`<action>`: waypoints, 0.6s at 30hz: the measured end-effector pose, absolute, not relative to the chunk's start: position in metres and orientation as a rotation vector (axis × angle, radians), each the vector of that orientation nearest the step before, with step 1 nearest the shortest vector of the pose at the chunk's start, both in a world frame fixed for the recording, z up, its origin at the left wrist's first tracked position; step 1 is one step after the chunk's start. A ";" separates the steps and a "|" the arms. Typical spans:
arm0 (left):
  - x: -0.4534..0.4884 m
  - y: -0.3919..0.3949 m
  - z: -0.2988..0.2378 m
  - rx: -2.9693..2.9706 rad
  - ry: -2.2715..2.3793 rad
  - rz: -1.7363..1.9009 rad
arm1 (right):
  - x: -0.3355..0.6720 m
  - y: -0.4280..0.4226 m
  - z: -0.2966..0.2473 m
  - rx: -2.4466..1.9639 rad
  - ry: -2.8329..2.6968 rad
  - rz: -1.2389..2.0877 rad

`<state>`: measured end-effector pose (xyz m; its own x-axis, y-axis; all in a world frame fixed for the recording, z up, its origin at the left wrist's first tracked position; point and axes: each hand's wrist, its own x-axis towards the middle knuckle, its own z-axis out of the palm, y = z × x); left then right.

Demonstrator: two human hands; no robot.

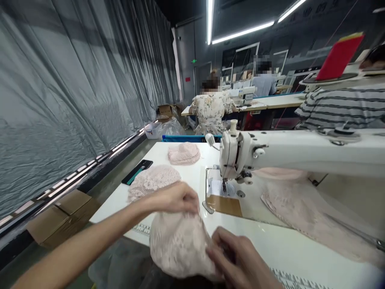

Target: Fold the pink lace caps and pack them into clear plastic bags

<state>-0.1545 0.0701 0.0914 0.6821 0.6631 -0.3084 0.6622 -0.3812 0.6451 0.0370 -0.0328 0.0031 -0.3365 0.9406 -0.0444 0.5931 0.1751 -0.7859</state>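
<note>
A pale pink lace bra cup [180, 245] hangs over the near edge of the white sewing table. My left hand [180, 197] pinches its upper edge, fingers pointing down. At the cup's right side, my right hand [233, 257] grips the border between thumb and fingers, slightly blurred. To the right of my left hand stands a white sewing machine [288, 150], its presser foot [224, 185] over the metal plate. Further lace cups [155, 178] lie just beyond my left forearm, and a small stack of pink pieces [184, 153] sits farther back.
Pink lace fabric [288, 200] spreads under the machine arm, with thread snips [357, 233] on it. A black phone [136, 172] lies at the table's left side. Cardboard boxes [63, 216] stand on the floor at left. Several people work ahead, one in a striped shirt [345, 106].
</note>
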 end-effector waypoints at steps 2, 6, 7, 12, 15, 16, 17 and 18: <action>-0.130 0.112 0.094 2.214 1.020 -0.020 | 0.040 -0.001 0.007 -1.528 -2.020 0.844; -0.085 0.157 0.066 2.343 1.049 -0.138 | 0.062 0.038 -0.008 -1.713 -2.071 0.521; -0.078 0.162 0.058 2.359 1.040 -0.166 | 0.070 0.041 -0.013 -1.717 -2.097 0.476; -0.073 0.169 0.041 2.357 0.993 -0.225 | 0.106 0.042 -0.021 -1.568 -2.211 0.420; -0.072 0.174 0.040 2.333 0.959 -0.258 | 0.124 0.049 -0.020 -1.255 -2.356 0.295; -0.070 0.176 0.040 2.332 0.948 -0.272 | 0.127 0.051 -0.019 -1.133 -2.410 0.206; -0.067 0.178 0.040 2.336 0.939 -0.286 | 0.130 0.054 -0.019 -1.013 -2.459 0.104; -0.065 0.179 0.041 2.346 0.933 -0.298 | 0.132 0.057 -0.019 -0.908 -2.495 -0.011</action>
